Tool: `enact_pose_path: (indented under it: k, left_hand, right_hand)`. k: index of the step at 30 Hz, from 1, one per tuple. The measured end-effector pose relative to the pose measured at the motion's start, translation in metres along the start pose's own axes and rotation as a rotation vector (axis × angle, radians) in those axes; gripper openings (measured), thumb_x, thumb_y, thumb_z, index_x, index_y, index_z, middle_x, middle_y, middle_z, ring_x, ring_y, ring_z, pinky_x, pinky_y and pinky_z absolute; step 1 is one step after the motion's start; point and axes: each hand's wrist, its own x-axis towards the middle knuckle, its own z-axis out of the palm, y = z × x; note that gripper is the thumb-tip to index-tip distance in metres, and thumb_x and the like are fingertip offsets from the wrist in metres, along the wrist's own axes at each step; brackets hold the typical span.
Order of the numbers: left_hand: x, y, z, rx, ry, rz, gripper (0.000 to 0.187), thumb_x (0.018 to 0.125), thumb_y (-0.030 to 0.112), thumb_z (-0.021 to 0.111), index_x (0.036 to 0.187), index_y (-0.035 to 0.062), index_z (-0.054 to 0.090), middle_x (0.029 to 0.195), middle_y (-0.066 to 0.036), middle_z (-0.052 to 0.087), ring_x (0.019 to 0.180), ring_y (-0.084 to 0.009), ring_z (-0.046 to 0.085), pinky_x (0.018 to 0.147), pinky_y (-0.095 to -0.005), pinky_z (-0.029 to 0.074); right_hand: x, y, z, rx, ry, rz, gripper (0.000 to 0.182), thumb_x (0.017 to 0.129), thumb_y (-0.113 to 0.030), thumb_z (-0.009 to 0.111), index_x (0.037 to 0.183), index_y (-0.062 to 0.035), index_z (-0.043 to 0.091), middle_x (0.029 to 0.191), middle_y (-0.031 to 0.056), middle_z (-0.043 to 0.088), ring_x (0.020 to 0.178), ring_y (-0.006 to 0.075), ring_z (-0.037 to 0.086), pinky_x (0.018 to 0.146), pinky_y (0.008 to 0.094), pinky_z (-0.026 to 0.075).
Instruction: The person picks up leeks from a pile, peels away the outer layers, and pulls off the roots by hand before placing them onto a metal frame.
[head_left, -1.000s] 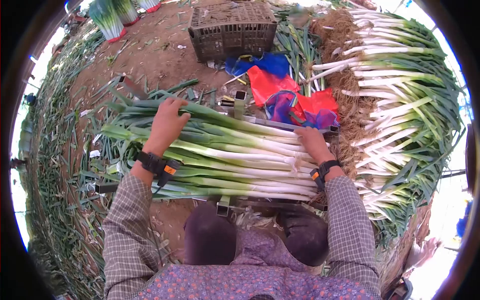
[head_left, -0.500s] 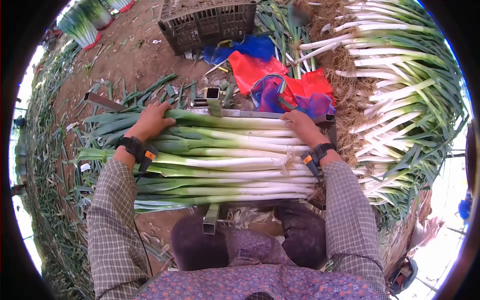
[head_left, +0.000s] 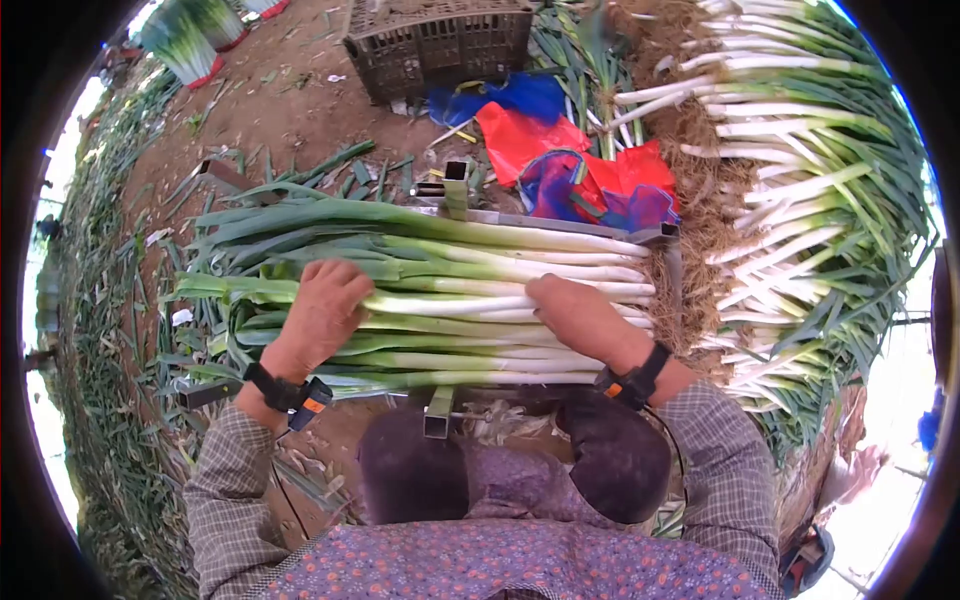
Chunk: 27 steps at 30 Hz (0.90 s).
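Observation:
A row of long green onions (head_left: 470, 358) lies side by side on a metal frame (head_left: 672, 262), white root ends to the right and green leaves to the left. My left hand (head_left: 325, 312) rests over the leafy part of one stalk in the middle of the row, fingers curled down around it. Over the white shanks, my right hand (head_left: 585, 318) is closed, thumb and fingertips at the same stalk; its fingers are partly hidden underneath. Both wrists carry black straps.
To the right, a large pile of green onions (head_left: 790, 215) lies with roots inward. Beyond the frame are a plastic crate (head_left: 440, 50), red plastic sheeting (head_left: 520, 140) and blue netting (head_left: 535, 98). Square metal posts (head_left: 455, 185) rise from the frame. Tied bundles (head_left: 185, 45) stand far left.
Both hands have come nearer to me, from the far edge of the row to its middle, and the right hand has also shifted left. The view has shifted slightly.

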Motion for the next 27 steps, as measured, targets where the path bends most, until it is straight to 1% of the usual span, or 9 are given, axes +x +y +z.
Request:
enact_pose_path:
  k: [1, 4, 6, 8, 13, 15, 18, 20, 27]
  left_hand:
    - [-0.006, -0.004, -0.010, -0.010, -0.007, -0.057, 0.033, 0.069, 0.011, 0.074, 0.099, 0.0125, 0.060, 0.096, -0.006, 0.059, 0.098, -0.0272, 0.056, 0.091, -0.0415, 0.041]
    - [0.005, -0.006, -0.055, 0.041, 0.145, -0.063, 0.036, 0.070, 0.011, 0.074, 0.103, 0.0130, 0.060, 0.100, -0.005, 0.060, 0.101, -0.0263, 0.057, 0.092, -0.0413, 0.041]
    - [0.026, -0.001, -0.073, 0.128, 0.230, -0.053, 0.034, 0.072, 0.012, 0.074, 0.103, 0.0133, 0.061, 0.102, -0.005, 0.061, 0.102, -0.0258, 0.057, 0.092, -0.0409, 0.041]
    - [0.046, -0.007, -0.075, 0.179, 0.253, -0.052, 0.032, 0.073, 0.013, 0.074, 0.103, 0.0134, 0.062, 0.104, -0.005, 0.061, 0.104, -0.0255, 0.057, 0.092, -0.0405, 0.042]
    - [0.075, -0.038, 0.019, 0.044, 0.030, -0.045, 0.028, 0.078, 0.014, 0.071, 0.104, 0.0111, 0.062, 0.104, -0.007, 0.061, 0.105, -0.0288, 0.056, 0.091, -0.0405, 0.045]
    - [0.085, -0.037, 0.046, -0.109, -0.016, -0.050, 0.026, 0.079, 0.012, 0.070, 0.104, 0.0090, 0.062, 0.100, -0.007, 0.060, 0.105, -0.0319, 0.055, 0.090, -0.0413, 0.046]
    - [0.091, -0.045, 0.054, -0.063, -0.070, -0.145, 0.020, 0.078, 0.014, 0.070, 0.095, 0.0090, 0.062, 0.096, -0.009, 0.059, 0.101, -0.0322, 0.056, 0.085, -0.0429, 0.048]
    - [0.089, -0.039, 0.055, -0.071, -0.005, -0.110, 0.016, 0.077, 0.013, 0.071, 0.090, 0.0085, 0.062, 0.092, -0.011, 0.058, 0.097, -0.0335, 0.056, 0.083, -0.0442, 0.048]
    - [0.118, -0.054, 0.078, -0.125, -0.037, -0.326, 0.017, 0.067, 0.010, 0.075, 0.075, 0.0060, 0.060, 0.087, -0.013, 0.059, 0.094, -0.0346, 0.057, 0.080, -0.0443, 0.047]
  right_hand:
    - [-0.002, -0.004, -0.008, 0.057, -0.039, 0.118, 0.032, 0.085, -0.019, 0.067, 0.114, -0.0071, 0.060, 0.099, 0.0155, 0.064, 0.095, 0.0352, 0.063, 0.081, 0.0440, 0.051]
    - [-0.003, -0.012, -0.037, 0.117, 0.321, -0.076, 0.028, 0.091, -0.024, 0.062, 0.115, -0.0118, 0.062, 0.093, 0.0111, 0.063, 0.086, 0.0327, 0.064, 0.072, 0.0404, 0.052]
    - [0.003, -0.003, -0.068, 0.199, 0.386, -0.028, 0.027, 0.092, -0.026, 0.062, 0.117, -0.0159, 0.064, 0.091, 0.0084, 0.063, 0.085, 0.0308, 0.064, 0.072, 0.0403, 0.051]
    - [0.009, 0.023, -0.075, 0.168, 0.449, 0.035, 0.023, 0.091, -0.027, 0.063, 0.110, -0.0141, 0.066, 0.087, 0.0090, 0.062, 0.085, 0.0308, 0.063, 0.072, 0.0410, 0.050]
    - [-0.008, 0.121, -0.009, -0.205, 0.336, 0.207, 0.017, 0.081, -0.018, 0.067, 0.098, -0.0146, 0.066, 0.091, 0.0095, 0.060, 0.089, 0.0316, 0.059, 0.079, 0.0413, 0.049]
    - [-0.010, 0.133, 0.005, -0.268, 0.335, 0.227, 0.019, 0.078, -0.016, 0.069, 0.096, -0.0153, 0.065, 0.092, 0.0086, 0.059, 0.091, 0.0312, 0.058, 0.079, 0.0423, 0.049]
    - [-0.012, 0.126, 0.012, -0.373, 0.298, 0.307, 0.019, 0.075, -0.015, 0.070, 0.093, -0.0159, 0.066, 0.093, 0.0086, 0.059, 0.095, 0.0309, 0.058, 0.077, 0.0427, 0.049]
    - [-0.003, 0.125, 0.008, -0.469, 0.237, 0.354, 0.018, 0.074, -0.016, 0.071, 0.091, -0.0156, 0.066, 0.094, 0.0091, 0.059, 0.095, 0.0311, 0.058, 0.076, 0.0421, 0.049]
    - [0.005, 0.127, 0.004, -0.165, 0.240, 0.451, 0.020, 0.077, -0.018, 0.072, 0.088, -0.0057, 0.063, 0.094, 0.0158, 0.060, 0.088, 0.0380, 0.063, 0.075, 0.0480, 0.051]
